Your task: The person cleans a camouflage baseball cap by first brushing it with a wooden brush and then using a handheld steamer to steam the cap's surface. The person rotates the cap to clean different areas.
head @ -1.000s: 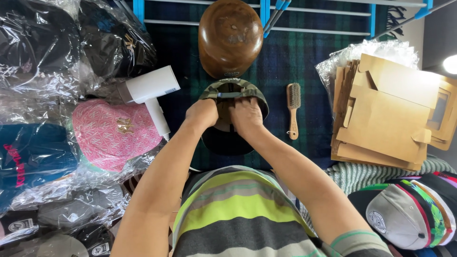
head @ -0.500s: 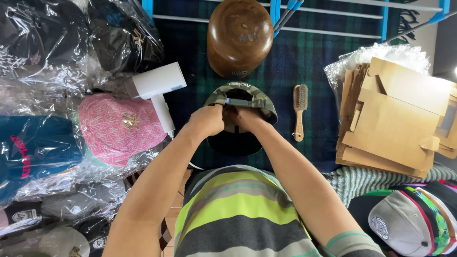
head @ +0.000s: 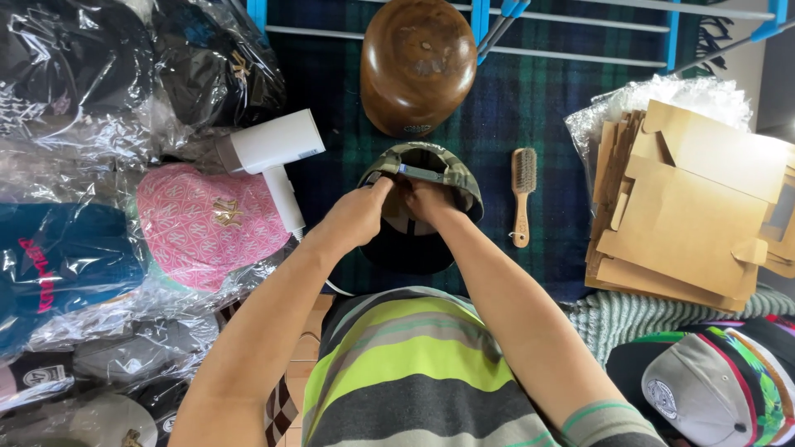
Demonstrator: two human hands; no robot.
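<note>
Over a dark plaid cloth [head: 546, 108], we hold a camouflage cap [head: 426, 165] upside down with both hands. Our left hand [head: 358, 217] is closed on the cap's near left edge, thumb tip up by the strap [head: 421, 173] at the back opening. Our right hand [head: 429, 201] is tucked inside the cap, its fingers hidden, so we cannot tell how firmly it grasps. Just beyond the grip lies a brown wooden hat block [head: 418, 64]. Left of our hands rests a white hair dryer [head: 277, 157], and past it a pink cap [head: 207, 223] wrapped in clear plastic. Right of the grip lies a wooden brush [head: 522, 192], apart from the cap, and farther right a stack of flat cardboard boxes [head: 687, 215]. Below that stack, near our right elbow, sit more caps [head: 712, 389].
</note>
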